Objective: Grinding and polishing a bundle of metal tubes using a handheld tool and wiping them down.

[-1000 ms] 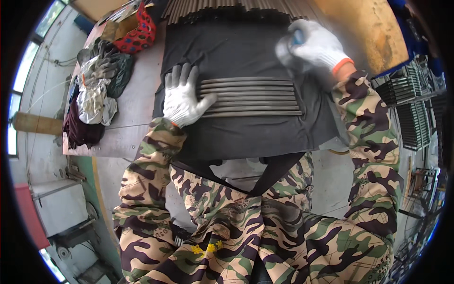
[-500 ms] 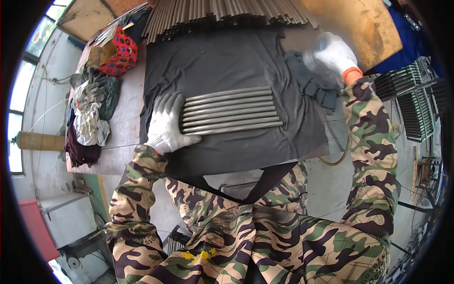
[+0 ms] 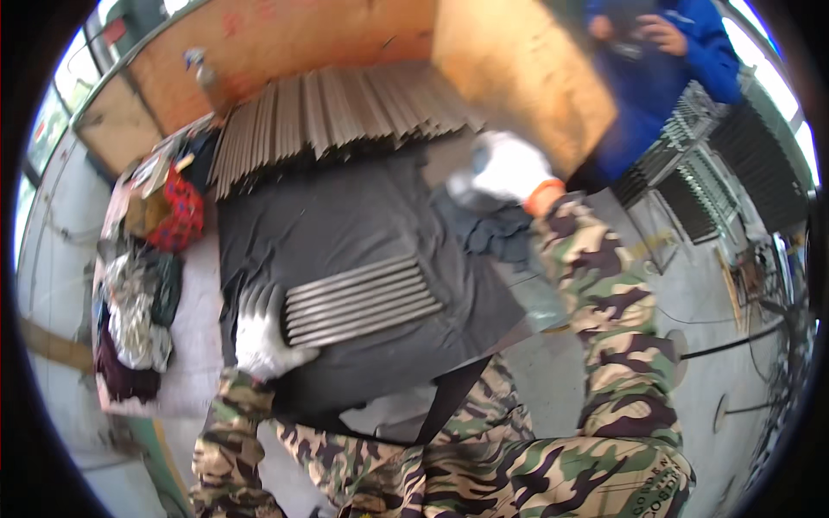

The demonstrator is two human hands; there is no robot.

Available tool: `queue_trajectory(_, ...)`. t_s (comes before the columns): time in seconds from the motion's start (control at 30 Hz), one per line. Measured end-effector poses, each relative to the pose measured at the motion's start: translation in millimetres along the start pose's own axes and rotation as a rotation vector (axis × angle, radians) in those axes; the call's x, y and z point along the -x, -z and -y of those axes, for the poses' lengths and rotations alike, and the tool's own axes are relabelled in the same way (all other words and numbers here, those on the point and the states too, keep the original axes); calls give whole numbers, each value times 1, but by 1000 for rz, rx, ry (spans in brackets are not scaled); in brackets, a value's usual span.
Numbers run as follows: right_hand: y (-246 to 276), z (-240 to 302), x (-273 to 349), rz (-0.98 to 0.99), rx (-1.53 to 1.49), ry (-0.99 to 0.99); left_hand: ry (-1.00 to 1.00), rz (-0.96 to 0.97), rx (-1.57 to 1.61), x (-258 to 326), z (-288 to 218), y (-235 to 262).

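Observation:
Several grey metal rods (image 3: 363,298) lie side by side in a slanted row on a dark cloth (image 3: 315,229). My left hand (image 3: 262,332), in a white glove, rests flat on the cloth at the rods' left ends, fingers stretched out and thumb along the nearest rod. At the far right of the cloth, my right hand (image 3: 516,170), in a white glove with an orange cuff, is closed round a greyish rounded object (image 3: 471,188). Blur hides what kind it is. Beneath it lies a crumpled dark rag (image 3: 492,233).
A large stack of rods (image 3: 337,108) lies at the back before a wooden board (image 3: 328,43). A spray bottle (image 3: 205,76) stands behind it. Left are a red patterned box (image 3: 180,211) and crumpled gloves (image 3: 134,315). A person in blue (image 3: 704,43) stands back right, near racked rods (image 3: 682,203).
The view has swung upward and to the right, bringing the back board and the person in blue into sight. My left hand stays by the rods' ends; my right still holds the greyish object.

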State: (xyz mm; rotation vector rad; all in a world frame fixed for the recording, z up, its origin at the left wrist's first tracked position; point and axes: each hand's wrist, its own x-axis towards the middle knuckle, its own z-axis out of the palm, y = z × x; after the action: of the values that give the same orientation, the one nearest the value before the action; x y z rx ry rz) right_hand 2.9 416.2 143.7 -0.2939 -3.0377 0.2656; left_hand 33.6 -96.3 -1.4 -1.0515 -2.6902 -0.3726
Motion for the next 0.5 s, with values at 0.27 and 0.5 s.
queue_trajectory(0.27, -44, 32, -18, -12, 25, 63, 28, 39, 40, -11, -7, -1)
queue_trajectory(0.5, -56, 102, 81, 22, -91, 538, -23, -40, 55, -12, -3, -9)
